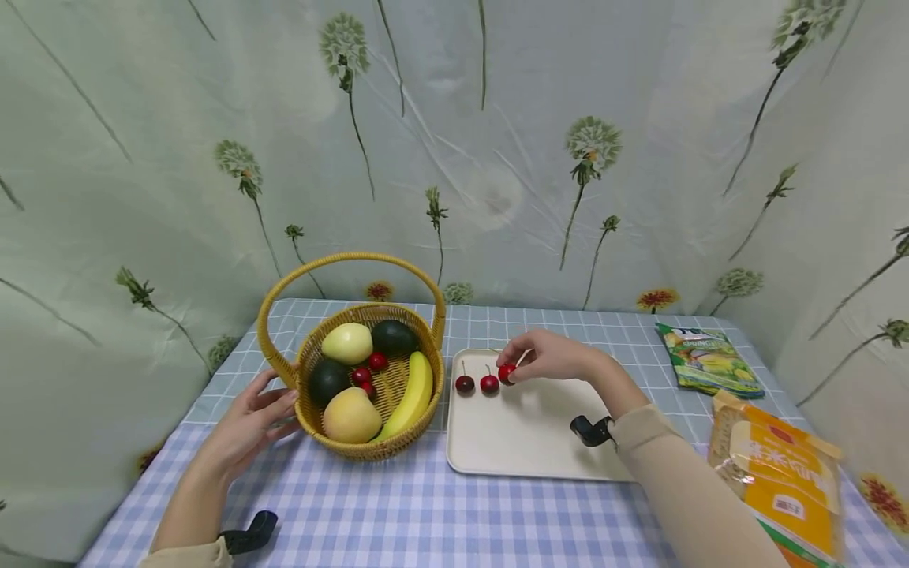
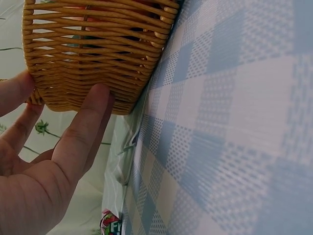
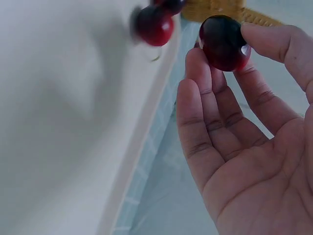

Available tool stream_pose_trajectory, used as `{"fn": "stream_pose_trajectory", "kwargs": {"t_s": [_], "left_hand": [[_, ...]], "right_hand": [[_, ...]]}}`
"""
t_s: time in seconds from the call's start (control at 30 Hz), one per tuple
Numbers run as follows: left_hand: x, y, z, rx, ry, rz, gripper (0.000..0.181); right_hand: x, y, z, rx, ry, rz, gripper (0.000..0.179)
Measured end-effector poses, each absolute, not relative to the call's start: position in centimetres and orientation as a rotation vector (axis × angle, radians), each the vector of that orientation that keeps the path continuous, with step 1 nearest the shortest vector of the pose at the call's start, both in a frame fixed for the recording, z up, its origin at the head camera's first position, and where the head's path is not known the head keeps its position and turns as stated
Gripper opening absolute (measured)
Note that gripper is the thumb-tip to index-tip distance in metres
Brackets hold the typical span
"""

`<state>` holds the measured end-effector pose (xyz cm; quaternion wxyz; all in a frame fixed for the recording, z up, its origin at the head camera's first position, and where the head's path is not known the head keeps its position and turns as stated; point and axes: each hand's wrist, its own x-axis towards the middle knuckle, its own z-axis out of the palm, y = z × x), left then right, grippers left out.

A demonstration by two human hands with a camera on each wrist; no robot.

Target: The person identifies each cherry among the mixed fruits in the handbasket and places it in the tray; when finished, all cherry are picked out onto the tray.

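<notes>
My right hand (image 1: 550, 356) pinches a red cherry (image 1: 506, 373) between thumb and fingers, above the far left part of a cream tray (image 1: 511, 442). In the right wrist view the held cherry (image 3: 224, 43) looks dark and glossy. Two stemmed cherries, a dark one (image 1: 465, 385) and a redder one (image 1: 489, 384), lie side by side on the tray. To the left stands a woven basket (image 1: 379, 451) with a tall handle. My left hand (image 1: 259, 418) touches its left side, fingers extended against the wicker (image 2: 93, 63) in the left wrist view.
In the basket lie a banana (image 1: 414, 394), a peach (image 1: 351, 416), a pale yellow fruit (image 1: 347, 344), two dark green fruits and several cherries (image 1: 378, 361). A green packet (image 1: 713, 359) and an orange bag (image 1: 788, 473) lie right of the tray. A floral curtain (image 1: 497, 158) hangs behind.
</notes>
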<state>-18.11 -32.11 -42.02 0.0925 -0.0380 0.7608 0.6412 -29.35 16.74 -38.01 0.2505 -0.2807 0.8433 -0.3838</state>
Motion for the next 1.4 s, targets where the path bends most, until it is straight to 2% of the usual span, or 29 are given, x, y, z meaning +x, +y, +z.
{"fn": "stream_pose_trajectory", "kwargs": {"t_s": [0.67,1.4], "left_hand": [[-18.2,-32.3,-42.0,-0.076,2.242,1.896,0.069],[-18.3,-32.4,-42.1,-0.075,2.253,1.872,0.067]], "right_hand": [[-29.5,19.5,-41.5,-0.675,2.347,-1.003,0.023],[-29.3,19.4,-41.8,-0.640,2.416,-1.030,0.028]]}}
